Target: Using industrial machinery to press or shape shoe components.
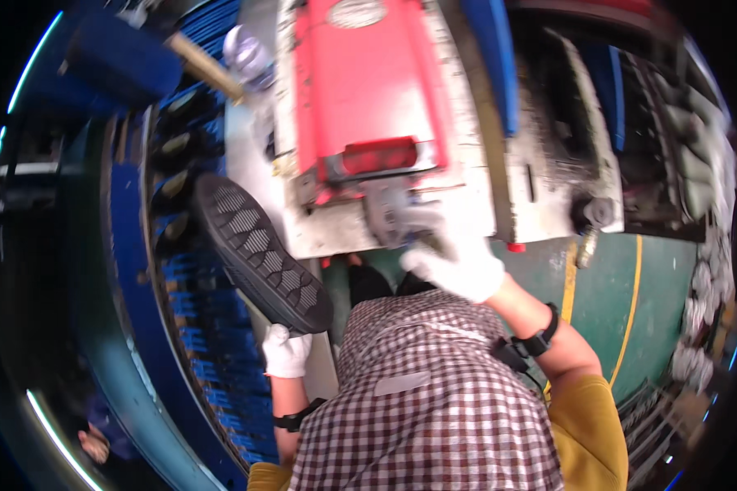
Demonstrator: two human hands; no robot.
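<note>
My left hand (pixel 286 352), in a white glove, grips one end of a black shoe (pixel 262 254). The shoe is tilted, and its patterned sole faces up toward me. In a white glove too, my right hand (pixel 460 260) is at the front of a machine with a red cover (pixel 368 82). It is beside a grey metal piece (pixel 385 214) that juts from the machine's front edge. Motion blurs its fingers, so I cannot make out whether they touch or hold that piece.
On my left runs a blue rack (pixel 221 360) with several dark shoes on it. A pale worn table (pixel 327 236) carries the machine. To the right are a metal fitting (pixel 595 214), a green floor with yellow lines (pixel 626 303), and shelves of pale rounded objects (pixel 696 176). Another person's hand (pixel 94 446) shows lower left.
</note>
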